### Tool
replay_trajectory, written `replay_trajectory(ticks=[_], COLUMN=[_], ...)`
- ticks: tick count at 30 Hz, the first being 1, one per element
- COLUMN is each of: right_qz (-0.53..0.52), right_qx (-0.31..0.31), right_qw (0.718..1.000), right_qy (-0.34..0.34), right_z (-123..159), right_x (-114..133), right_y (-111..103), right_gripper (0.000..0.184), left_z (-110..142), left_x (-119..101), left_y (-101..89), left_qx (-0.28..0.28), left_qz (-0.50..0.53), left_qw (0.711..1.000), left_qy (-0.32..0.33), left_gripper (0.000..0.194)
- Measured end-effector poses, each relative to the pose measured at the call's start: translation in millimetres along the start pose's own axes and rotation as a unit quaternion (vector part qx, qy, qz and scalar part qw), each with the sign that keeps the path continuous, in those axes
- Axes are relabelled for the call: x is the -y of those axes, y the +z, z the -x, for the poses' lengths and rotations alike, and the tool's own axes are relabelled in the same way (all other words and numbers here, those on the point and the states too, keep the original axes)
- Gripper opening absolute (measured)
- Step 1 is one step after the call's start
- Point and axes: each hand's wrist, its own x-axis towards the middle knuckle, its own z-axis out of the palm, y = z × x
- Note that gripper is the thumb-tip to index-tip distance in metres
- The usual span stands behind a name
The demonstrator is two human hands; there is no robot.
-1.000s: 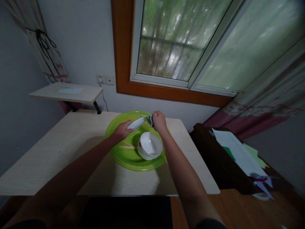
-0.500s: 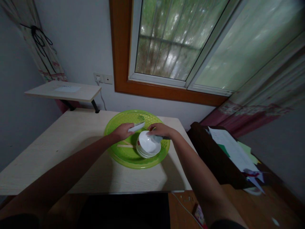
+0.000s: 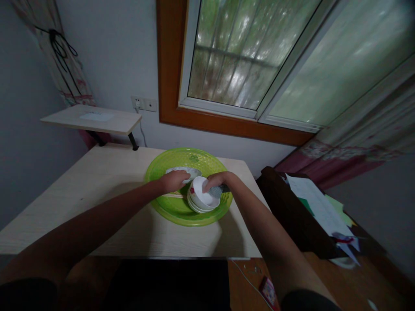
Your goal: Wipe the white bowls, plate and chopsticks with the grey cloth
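A round green tray (image 3: 168,211) lies on the pale wooden table (image 3: 97,190). On it stands a stack of white bowls (image 3: 202,201) and a pair of chopsticks (image 3: 171,195). My left hand (image 3: 173,180) is closed on a white plate (image 3: 191,172), lying low and nearly flat over the tray's back part. My right hand (image 3: 215,181) rests on the far rim of the top bowl, its fingers closed on a dark cloth-like thing (image 3: 223,188) that I cannot make out clearly.
A small shelf (image 3: 90,121) juts from the wall at the back left, by a wall socket (image 3: 144,104). A dark side table with papers (image 3: 319,207) stands to the right. A window is behind the table. A small red object (image 3: 268,292) lies on the floor.
The left hand has lowered the plate from tilted to nearly flat on the tray. The right hand came off the plate and moved down to the stacked bowls.
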Motion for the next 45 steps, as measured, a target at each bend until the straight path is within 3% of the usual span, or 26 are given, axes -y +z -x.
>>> replay_trajectory(ticks=[6,11,18,21,24,28,34,38,41,45], right_qz=[-0.014,0.011,0.009,-0.027,-0.056,0.01,0.068,0.076,0.085,0.082], right_qx=[0.041,0.019,0.024,0.059,0.07,-0.028,-0.145,-0.172,-0.18,-0.182], right_qw=[0.999,0.999,0.999,0.998,0.995,0.995,0.98,0.972,0.967,0.963], right_qy=[0.026,0.026,0.02,-0.011,-0.052,-0.093,-0.115,-0.143,-0.157,-0.183], right_z=[-7.1,-1.7,-4.2,-7.0,-2.2,10.8,21.4,21.7,20.8,14.6], right_x=[-1.1,0.7,-2.1,-8.9,-14.1,-16.0,-23.6,-29.2,-30.5,-32.5], right_y=[1.9,2.6,1.2,-2.0,-7.4,-19.0,-25.6,-18.6,-13.5,-7.5], right_gripper=[0.04,0.039,0.04,0.048,0.06,0.063,0.061,0.059,0.054,0.049], left_z=[-8.4,-16.2,-3.0,10.7,24.7,34.2,26.4,19.1,15.0,11.8], left_x=[-3.8,-5.3,4.0,7.3,4.8,-6.0,-22.4,-25.8,-23.8,-20.1], left_y=[0.2,0.3,-8.4,-14.2,-13.0,0.6,21.8,31.3,39.2,45.9], left_qx=[0.015,0.044,0.056,0.092,0.128,0.158,0.165,0.14,0.087,0.082], left_qz=[-0.042,-0.071,-0.073,-0.081,-0.013,0.01,-0.013,0.023,0.086,0.07], left_qw=[0.999,0.995,0.99,0.983,0.986,0.986,0.983,0.983,0.978,0.979], left_qy=[-0.024,-0.061,-0.103,-0.135,-0.105,-0.053,-0.083,-0.118,-0.167,-0.173], left_gripper=[0.02,0.028,0.052,0.04,0.025,0.019,0.028,0.004,0.02,0.024])
